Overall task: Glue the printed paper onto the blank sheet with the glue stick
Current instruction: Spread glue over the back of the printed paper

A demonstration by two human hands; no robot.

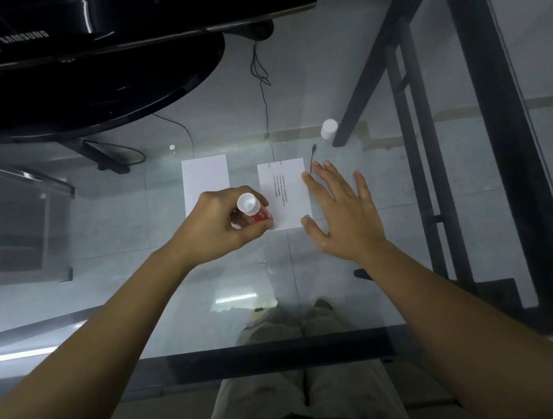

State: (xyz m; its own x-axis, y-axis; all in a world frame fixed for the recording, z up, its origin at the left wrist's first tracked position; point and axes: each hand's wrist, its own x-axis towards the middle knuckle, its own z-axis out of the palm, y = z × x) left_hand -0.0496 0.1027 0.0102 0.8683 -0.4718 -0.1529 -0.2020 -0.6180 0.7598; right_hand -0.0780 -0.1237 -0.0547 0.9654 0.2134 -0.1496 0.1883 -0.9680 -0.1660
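Left hand (pixel 217 228) is closed round the glue stick (pixel 251 210), tip down at the near-left corner of the printed paper (pixel 285 194), likely applying glue. Right hand (pixel 341 212) is spread flat and holds nothing, fingertips on the paper's right edge, probably steadying it. Blank sheet (pixel 205 179) lies just left. White cap (pixel 329 129) sits well apart. Glass desk (pixel 363 289), floor visible through it; monitor (pixel 77 42) behind.

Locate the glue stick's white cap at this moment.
In the head view the white cap stands alone on the glass table, far right, beyond the right hand and past the printed paper.
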